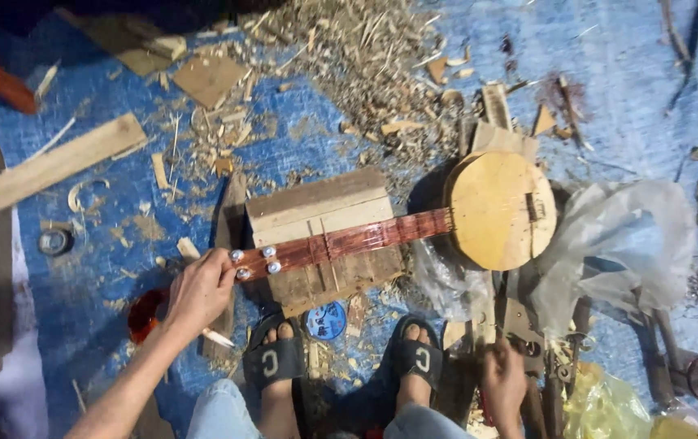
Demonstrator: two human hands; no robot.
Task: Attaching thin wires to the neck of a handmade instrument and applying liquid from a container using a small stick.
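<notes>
Down low, the right hand is blurry among dark tools — I cannot tell if it grips anything. The left hand is closed around the head end of a small stringed instrument, by its silver pegs. The reddish neck lies across a wooden block — the round yellow body sticks out past it, beside a clear plastic bag. Farther off, wood shavings cover the blue sheet.

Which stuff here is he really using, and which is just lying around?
In use:
- left hand gripping the small stringed instrument at its peg end
- wooden block under its neck
- right hand down among tools

Lying about:
- plank
- wood shavings
- clear plastic bag
- blue round lid
</notes>
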